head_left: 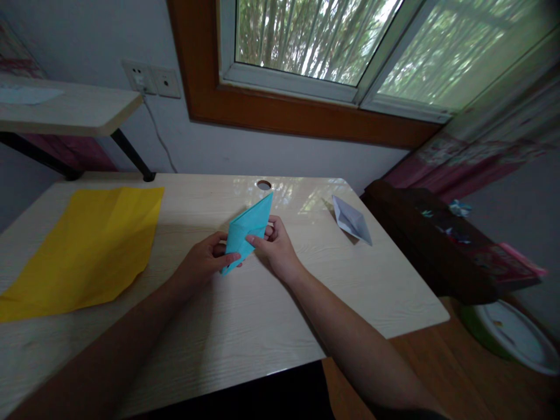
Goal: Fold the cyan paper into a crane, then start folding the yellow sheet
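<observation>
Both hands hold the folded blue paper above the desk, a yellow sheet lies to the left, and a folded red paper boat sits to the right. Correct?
Not quite: the paper boat is white, not red, as the head view shows. The rest stands: the left hand and right hand hold the folded blue paper above the desk, and the yellow sheet lies left.
</observation>
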{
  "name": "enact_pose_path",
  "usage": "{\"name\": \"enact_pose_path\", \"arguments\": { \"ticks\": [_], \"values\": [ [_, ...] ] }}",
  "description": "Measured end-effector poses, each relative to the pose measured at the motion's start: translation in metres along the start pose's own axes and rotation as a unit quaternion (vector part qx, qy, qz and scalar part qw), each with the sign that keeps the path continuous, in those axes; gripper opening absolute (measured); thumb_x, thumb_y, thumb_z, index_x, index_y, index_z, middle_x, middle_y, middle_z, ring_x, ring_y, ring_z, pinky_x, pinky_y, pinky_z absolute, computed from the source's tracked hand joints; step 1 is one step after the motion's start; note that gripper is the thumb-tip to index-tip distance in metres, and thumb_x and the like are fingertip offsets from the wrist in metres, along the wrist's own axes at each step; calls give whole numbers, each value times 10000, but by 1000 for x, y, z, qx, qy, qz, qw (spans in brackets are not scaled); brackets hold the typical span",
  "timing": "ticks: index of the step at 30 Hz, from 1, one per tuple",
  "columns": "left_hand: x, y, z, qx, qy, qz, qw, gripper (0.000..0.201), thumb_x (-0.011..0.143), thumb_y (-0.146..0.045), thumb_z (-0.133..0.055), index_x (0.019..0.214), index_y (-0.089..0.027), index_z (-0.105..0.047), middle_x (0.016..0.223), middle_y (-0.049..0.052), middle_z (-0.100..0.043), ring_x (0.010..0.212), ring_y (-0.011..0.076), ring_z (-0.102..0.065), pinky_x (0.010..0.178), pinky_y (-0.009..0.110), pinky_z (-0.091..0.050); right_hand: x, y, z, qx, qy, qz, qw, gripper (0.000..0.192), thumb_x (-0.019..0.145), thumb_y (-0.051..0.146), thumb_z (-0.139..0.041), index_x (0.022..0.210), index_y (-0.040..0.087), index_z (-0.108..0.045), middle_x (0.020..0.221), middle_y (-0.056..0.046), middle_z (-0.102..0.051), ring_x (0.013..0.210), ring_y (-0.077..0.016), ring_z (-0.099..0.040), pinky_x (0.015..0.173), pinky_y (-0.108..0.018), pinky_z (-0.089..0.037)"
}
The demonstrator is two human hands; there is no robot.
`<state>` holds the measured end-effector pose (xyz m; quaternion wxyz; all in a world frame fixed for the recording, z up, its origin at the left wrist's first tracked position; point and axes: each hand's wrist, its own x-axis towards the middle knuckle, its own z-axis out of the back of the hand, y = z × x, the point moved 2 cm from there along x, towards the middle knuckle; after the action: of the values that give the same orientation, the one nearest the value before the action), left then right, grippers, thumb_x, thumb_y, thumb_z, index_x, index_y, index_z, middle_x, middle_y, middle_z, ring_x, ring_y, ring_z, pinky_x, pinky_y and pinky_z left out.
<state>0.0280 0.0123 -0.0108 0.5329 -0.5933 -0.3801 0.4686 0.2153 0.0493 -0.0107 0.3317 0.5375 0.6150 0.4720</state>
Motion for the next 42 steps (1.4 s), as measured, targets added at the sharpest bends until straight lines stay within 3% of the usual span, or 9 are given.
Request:
{"name": "enact_pose_path", "arguments": {
  "ticks": [8, 31, 42],
  "values": [
    [1, 2, 1, 17, 27, -11, 999, 411, 802, -388, -795, 1120, -211, -604, 855, 57, -807, 791, 258, -778, 779, 380, -559, 2, 8, 6, 5, -78, 21, 997, 551, 664, 270, -890, 1070, 268, -518, 875, 40, -768, 748, -148, -699, 721, -295, -569],
    [-1, 0, -2, -9, 53, 7, 999, 530, 769, -352, -836, 1201, -232, -555, 814, 18, -800, 783, 244, -786, 811, 401, -591, 2, 11, 14, -16, -136, 50, 989, 499, 758, 332, -828, 1128, 269, -500, 876, 13, -769, 748, -168, -702, 709, -315, -554],
    [-2, 1, -1, 1, 58, 3, 998, 626, 786, -363, -825, 1315, -248, -511, 811, 10, -797, 803, 256, -790, 820, 406, -584, 2, 14, 12, -32, -133, 66, 988, 442, 832, 384, -759, 1158, 260, -487, 759, 42, -726, 645, -145, -643, 634, -271, -500]
  ]
}}
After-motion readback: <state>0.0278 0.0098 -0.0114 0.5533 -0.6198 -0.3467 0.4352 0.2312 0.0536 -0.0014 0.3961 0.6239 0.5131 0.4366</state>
